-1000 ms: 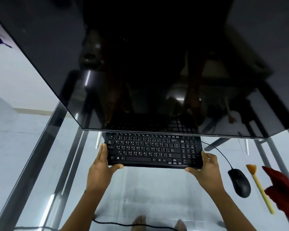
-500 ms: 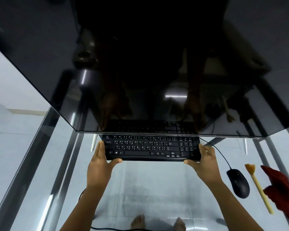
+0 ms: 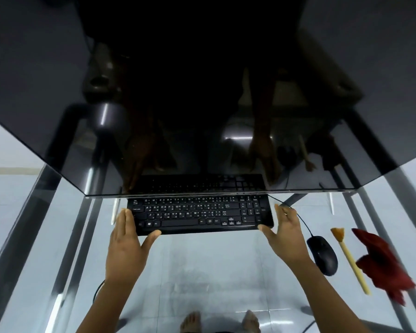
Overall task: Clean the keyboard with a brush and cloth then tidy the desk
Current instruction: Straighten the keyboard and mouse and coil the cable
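On the glass desk [image 3: 202, 272], the left hand [image 3: 126, 243] lay flat against the left end of the black keyboard [image 3: 199, 215], fingers spread, thumb at its front edge. The keyboard sat partly beneath the dark monitor [image 3: 202, 104]. The right hand [image 3: 286, 234] hovered open at its right end. Further right lay the mouse [image 3: 322, 254], brush [image 3: 348, 258] and red cloth [image 3: 382, 263].

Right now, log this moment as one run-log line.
left hand: open at keyboard end | right hand: open at other end | brush, red cloth: untouched, right of mouse
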`<state>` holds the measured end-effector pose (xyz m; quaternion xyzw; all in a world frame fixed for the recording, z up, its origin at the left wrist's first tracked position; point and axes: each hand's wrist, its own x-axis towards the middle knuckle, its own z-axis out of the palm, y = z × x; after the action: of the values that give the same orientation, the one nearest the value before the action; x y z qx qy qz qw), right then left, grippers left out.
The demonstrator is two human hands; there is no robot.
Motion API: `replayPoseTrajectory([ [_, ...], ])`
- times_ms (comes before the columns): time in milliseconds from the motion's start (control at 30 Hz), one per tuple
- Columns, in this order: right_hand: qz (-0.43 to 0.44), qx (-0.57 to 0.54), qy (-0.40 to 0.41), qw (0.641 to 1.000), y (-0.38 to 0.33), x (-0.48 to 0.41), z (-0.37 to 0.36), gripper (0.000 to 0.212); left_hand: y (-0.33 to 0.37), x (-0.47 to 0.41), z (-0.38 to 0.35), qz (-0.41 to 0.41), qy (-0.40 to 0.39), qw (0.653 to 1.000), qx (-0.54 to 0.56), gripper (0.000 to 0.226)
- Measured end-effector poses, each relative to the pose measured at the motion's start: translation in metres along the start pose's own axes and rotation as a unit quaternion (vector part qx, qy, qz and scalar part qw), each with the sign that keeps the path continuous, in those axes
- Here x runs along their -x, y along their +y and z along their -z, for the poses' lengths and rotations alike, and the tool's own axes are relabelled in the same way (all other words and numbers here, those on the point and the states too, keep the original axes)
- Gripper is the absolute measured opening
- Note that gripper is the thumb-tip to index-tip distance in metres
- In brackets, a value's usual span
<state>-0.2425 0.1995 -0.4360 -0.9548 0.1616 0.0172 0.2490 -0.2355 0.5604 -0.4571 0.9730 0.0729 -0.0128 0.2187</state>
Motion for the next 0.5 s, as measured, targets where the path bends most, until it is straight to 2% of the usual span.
replayPoseTrajectory([
  [100,-0.027,0.056,0.052,0.997,0.025,0.012,0.020,0.058,0.017,0.010,-0.010,-0.041,0.012,0.999,-0.027,0.090],
  [233,-0.046,0.121,0.097,0.987,0.070,0.035,0.040,0.054,0.061,0.020,-0.031,-0.140,-0.033,0.988,-0.049,0.075],
  [367,-0.063,0.140,0.092,0.984,0.101,0.054,0.044,0.053,0.109,0.024,-0.053,-0.224,-0.082,0.968,-0.074,0.073],
  [500,-0.036,0.119,0.091,0.988,0.109,0.057,0.037,0.045,0.139,0.022,-0.067,-0.257,-0.094,0.957,-0.092,0.072],
])
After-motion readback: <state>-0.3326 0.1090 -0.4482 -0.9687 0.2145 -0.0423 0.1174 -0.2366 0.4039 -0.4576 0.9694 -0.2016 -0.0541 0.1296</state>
